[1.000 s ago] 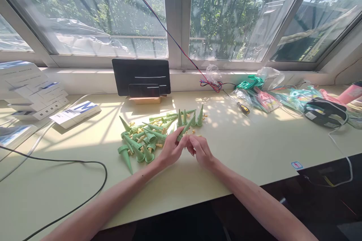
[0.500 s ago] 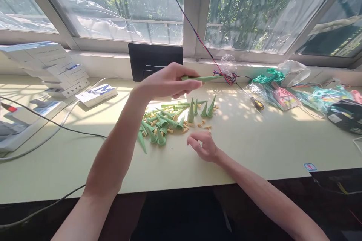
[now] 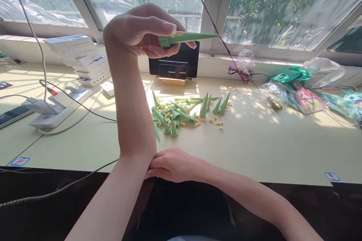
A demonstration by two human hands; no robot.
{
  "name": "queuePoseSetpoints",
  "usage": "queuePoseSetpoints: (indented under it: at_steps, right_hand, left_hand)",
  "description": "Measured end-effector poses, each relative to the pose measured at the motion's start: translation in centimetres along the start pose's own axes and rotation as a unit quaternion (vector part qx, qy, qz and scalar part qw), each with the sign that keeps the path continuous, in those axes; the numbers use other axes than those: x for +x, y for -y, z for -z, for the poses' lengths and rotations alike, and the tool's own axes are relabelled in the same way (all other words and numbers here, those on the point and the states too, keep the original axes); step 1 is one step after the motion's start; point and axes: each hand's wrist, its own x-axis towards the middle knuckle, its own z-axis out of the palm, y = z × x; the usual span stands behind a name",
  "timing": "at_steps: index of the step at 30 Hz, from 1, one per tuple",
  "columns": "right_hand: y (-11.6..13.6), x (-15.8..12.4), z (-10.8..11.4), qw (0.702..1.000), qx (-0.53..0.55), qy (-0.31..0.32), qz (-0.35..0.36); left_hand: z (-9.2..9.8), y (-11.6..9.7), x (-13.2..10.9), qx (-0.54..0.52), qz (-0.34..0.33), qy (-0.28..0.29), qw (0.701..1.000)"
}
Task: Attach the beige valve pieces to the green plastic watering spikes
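Raised in front of the window, my left hand [image 3: 147, 30] grips a green cone [image 3: 189, 37] that lies level, its tip to the right. A small tan peg [image 3: 178, 33] shows beside the cone under my thumb. My right hand [image 3: 169, 163] rests near the table's front edge, its fingers curled against my left forearm; whether anything is in them is hidden. Beyond it a pile of green cones [image 3: 175, 113] is mixed with tan pegs. A few cones [image 3: 203, 107] stand upright, and several loose pegs [image 3: 220, 124] lie at the pile's right.
A black tablet [image 3: 194, 62] stands by the window. White boxes [image 3: 82, 54] are stacked at the left, near a power strip [image 3: 52, 118] and cables. At the right lie a screwdriver [image 3: 274, 104], wires [image 3: 243, 75] and plastic bags [image 3: 309, 99].
My left hand has risen and turned, still holding the cone, and a peg now shows beside it. My right hand has moved left and nearer, against my left forearm. The view has shifted left.
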Motion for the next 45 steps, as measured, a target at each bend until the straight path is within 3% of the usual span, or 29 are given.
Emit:
queuePoseSetpoints:
  at_steps: [3, 6, 9, 12, 14, 18, 22, 25, 30, 36, 45]
  right_hand:
    - [-0.2, 0.4, 0.4, 1.0, 0.007, 0.012, -0.004]
    - [-0.5, 0.6, 0.7, 0.999, -0.015, -0.012, -0.034]
    - [-0.6, 0.8, 1.0, 0.998, -0.048, -0.027, -0.022]
    - [-0.6, 0.9, 0.9, 0.998, -0.069, 0.006, 0.008]
    - [-0.6, 0.9, 0.7, 0.996, -0.091, 0.017, 0.006]
    - [-0.6, 0.9, 0.2, 0.996, -0.089, 0.018, -0.013]
    - [-0.8, 1.3, -0.1, 0.995, -0.085, 0.042, -0.027]
    - [-1.1, 1.4, 0.2, 0.994, -0.083, 0.051, -0.042]
    - [-1.1, 1.1, 1.3, 0.997, -0.03, 0.057, -0.037]
    - [0.2, 1.5, 1.0, 0.987, -0.042, 0.101, -0.117]
    - [-1.6, 0.5, 1.4, 0.997, -0.08, 0.007, -0.015]
  left_hand:
    - [-0.4, 0.7, 0.2, -0.014, 0.042, 0.025, 0.999]
    - [-1.0, 1.7, 0.7, 0.0, 0.111, -0.037, 0.993]
    - [-1.4, 3.1, 1.4, 0.013, 0.099, -0.05, 0.994]
    - [-1.7, 4.5, 2.3, 0.025, 0.051, -0.136, 0.989]
    - [-2.1, 5.0, 2.7, 0.04, 0.047, -0.151, 0.987]
    - [-3.3, 4.6, 3.1, 0.058, 0.041, -0.102, 0.992]
    - [-4.3, 3.5, 2.7, 0.071, 0.081, 0.045, 0.993]
    - [-4.5, 2.9, 2.3, 0.067, 0.106, 0.087, 0.988]
    - [-4.4, 2.3, 1.7, 0.072, 0.172, 0.089, 0.978]
    - [-4.7, 2.1, 1.9, 0.061, 0.19, 0.137, 0.97]
    - [-4.7, 1.8, 1.0, 0.09, 0.144, 0.126, 0.977]
